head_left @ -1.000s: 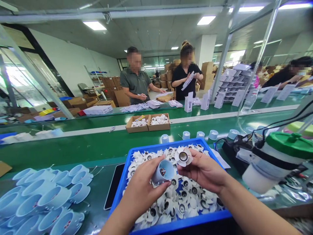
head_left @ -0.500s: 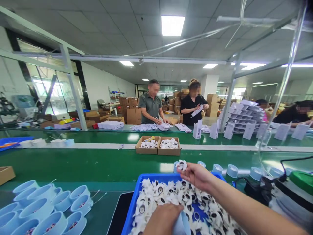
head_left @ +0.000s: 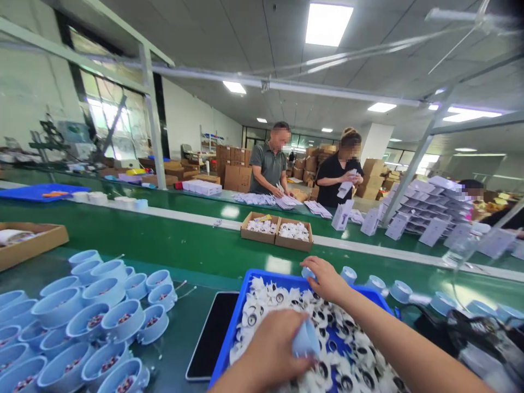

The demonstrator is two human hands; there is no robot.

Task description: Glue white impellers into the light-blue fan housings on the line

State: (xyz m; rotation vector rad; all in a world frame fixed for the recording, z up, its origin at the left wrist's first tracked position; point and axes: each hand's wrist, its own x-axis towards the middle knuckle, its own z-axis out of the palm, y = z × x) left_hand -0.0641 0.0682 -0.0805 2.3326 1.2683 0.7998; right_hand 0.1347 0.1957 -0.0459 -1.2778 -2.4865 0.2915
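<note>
My left hand point(head_left: 273, 345) is closed around a light blue round housing point(head_left: 306, 339), held tilted above the blue tray point(head_left: 229, 349). White fan impellers point(head_left: 282, 297) with dark ring centres fill the tray. My right hand point(head_left: 327, 281) reaches over the tray's far edge, fingers bent and apart. No impeller shows in it. Just behind its fingertips is another light blue housing point(head_left: 308, 272), partly covered; whether they touch it I cannot tell.
Many light blue housings point(head_left: 61, 305) with small parts inside stand at left. A black tablet-like panel point(head_left: 215, 333) lies beside the tray. Two cardboard boxes point(head_left: 262, 236) of impellers sit on the green belt point(head_left: 184, 234). Two people point(head_left: 268, 164) work across from me. Black cables lie at right.
The view has turned left and tilted. The white impeller that was in my right hand's fingers is no longer visible. My left hand has lifted slightly, showing more of its housing.
</note>
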